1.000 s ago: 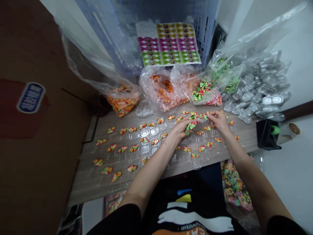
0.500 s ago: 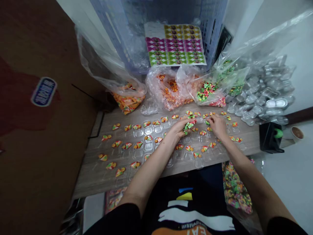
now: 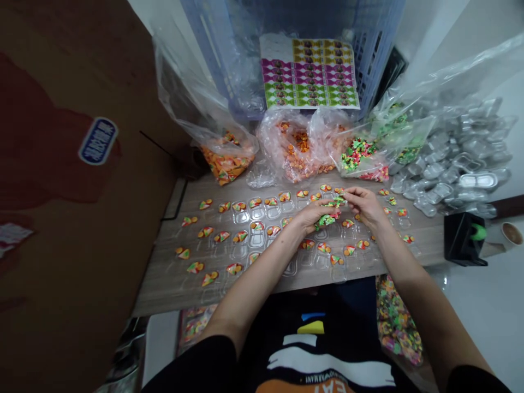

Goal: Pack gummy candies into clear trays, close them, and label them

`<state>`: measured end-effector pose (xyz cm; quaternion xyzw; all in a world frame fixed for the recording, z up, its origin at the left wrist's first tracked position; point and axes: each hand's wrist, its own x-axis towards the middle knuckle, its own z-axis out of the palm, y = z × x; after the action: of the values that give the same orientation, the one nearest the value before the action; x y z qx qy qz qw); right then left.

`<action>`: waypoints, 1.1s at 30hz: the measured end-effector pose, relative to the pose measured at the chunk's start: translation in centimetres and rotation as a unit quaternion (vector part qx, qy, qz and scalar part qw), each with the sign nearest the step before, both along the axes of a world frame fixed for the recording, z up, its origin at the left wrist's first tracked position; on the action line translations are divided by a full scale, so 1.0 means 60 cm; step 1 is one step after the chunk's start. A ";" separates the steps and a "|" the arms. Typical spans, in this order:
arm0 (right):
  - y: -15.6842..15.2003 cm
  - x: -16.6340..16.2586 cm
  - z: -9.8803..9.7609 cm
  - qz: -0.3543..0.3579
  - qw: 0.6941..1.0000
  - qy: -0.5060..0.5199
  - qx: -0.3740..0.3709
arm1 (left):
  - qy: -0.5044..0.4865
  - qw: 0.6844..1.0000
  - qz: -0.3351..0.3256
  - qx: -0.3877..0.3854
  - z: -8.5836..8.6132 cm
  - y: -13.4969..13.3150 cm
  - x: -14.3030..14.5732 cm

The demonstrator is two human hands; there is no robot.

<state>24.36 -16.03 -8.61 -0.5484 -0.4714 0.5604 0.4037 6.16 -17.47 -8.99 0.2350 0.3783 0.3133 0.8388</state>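
1. One brown panel point(image 3: 73, 273) fills the left side.
2. Next to it, the wood-grain table point(image 3: 159, 292) runs from left to right.
3. At its far side stands a blue crate point(image 3: 374, 60).
4. At the far right is a heap of clear containers point(image 3: 470, 158).
5. Three kinds of clear bags line the far edge: orange pieces in the left bag point(image 3: 227, 164), more orange in the middle bag point(image 3: 295, 161), green and red in the right bag point(image 3: 360, 155).
6. A printed sheet point(image 3: 311, 76) leans against the crate.
7. The left hand point(image 3: 309, 214) curls around green pieces point(image 3: 326, 220), holding them above the table's middle.
8. Just right, the right hand point(image 3: 366, 207) has its fingertips drawn together beside those pieces; I cannot tell whether they pinch one.
9. Clear trays point(image 3: 257, 237) sit in rows below, many bearing small red-and-orange pieces point(image 3: 256, 225).
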 end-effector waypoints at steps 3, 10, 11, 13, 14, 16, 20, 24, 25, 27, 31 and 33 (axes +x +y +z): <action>0.008 0.011 -0.017 -0.065 0.998 -0.016 0.000 | -0.002 1.000 0.011 -0.004 0.001 0.002 -0.021; 0.017 0.008 -0.062 -0.062 0.934 -0.338 0.098 | -0.051 0.997 0.048 -0.019 0.001 0.001 -0.060; 0.014 0.006 -0.063 -0.054 0.911 -0.391 0.118 | -0.066 0.996 0.047 -0.025 0.002 -0.001 -0.063; 0.008 0.003 -0.063 -0.045 0.874 -0.458 0.154 | -0.094 0.994 0.049 -0.038 0.006 -0.005 -0.068; 0.005 0.001 -0.060 -0.046 0.866 -0.468 0.169 | -0.104 0.992 0.052 -0.045 0.008 -0.007 -0.070; -0.002 -0.005 -0.049 -0.054 0.872 -0.444 0.200 | -0.118 0.989 0.063 -0.056 0.010 -0.010 -0.071; -0.021 -0.042 -0.010 0.005 0.936 -0.269 0.228 | -0.127 0.986 0.083 -0.076 0.006 -0.009 -0.065; -0.038 -0.088 0.019 0.088 0.959 -0.173 0.206 | -0.123 0.981 0.109 -0.104 0.000 -0.007 -0.055; -0.039 -0.094 0.020 0.085 0.963 -0.164 0.198 | -0.125 0.980 0.108 -0.108 -0.001 -0.008 -0.055; -0.039 -0.099 0.019 0.070 0.974 -0.130 0.171 | -0.133 0.980 0.100 -0.112 -0.002 -0.011 -0.058; -0.034 -0.090 0.017 0.042 0.991 -0.058 0.109 | -0.163 0.975 0.081 -0.127 -0.003 -0.015 -0.068; -0.034 -0.088 0.021 0.058 0.992 -0.061 0.098 | -0.172 0.971 0.078 -0.147 -0.003 -0.014 -0.070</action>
<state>19.11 -18.08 -7.37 -0.5113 -0.5790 0.4988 0.3930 1.93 -18.33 -9.19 0.0216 0.2873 0.3542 0.8897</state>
